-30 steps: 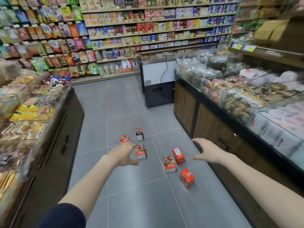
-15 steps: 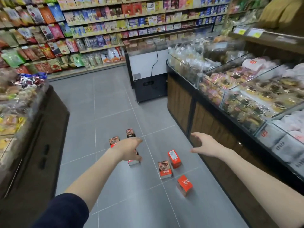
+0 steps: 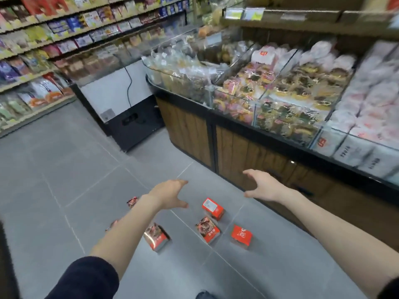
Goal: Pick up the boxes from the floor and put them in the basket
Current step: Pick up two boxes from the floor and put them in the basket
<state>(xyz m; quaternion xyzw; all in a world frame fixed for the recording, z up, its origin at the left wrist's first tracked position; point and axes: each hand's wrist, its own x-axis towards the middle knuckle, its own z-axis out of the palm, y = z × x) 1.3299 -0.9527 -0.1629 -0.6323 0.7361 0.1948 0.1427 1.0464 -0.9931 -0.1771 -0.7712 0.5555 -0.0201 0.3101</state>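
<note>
Several small red-and-white boxes lie on the grey tiled floor. One box [image 3: 157, 236] sits just right of my left forearm, another [image 3: 208, 229] at centre, a third [image 3: 241, 235] to its right, and one [image 3: 212, 208] lies farther back. Two more boxes [image 3: 132, 201] [image 3: 112, 225] peek out from behind my left forearm. My left hand [image 3: 170, 194] hovers open above the floor with fingers spread. My right hand [image 3: 262, 185] is also open, held in the air near the wooden counter. No basket is in view.
A wooden counter [image 3: 244, 149] with glass bins of packaged pastries runs along the right. A white-and-black chest freezer [image 3: 121, 104] stands at the back. Shelves of snack packets [image 3: 43, 39] line the far left wall. Open floor [image 3: 54, 158] lies to the left.
The view has swung right and closer to the floor. Both hands have stayed open and moved forward over the boxes; the left display counter has left the view.
</note>
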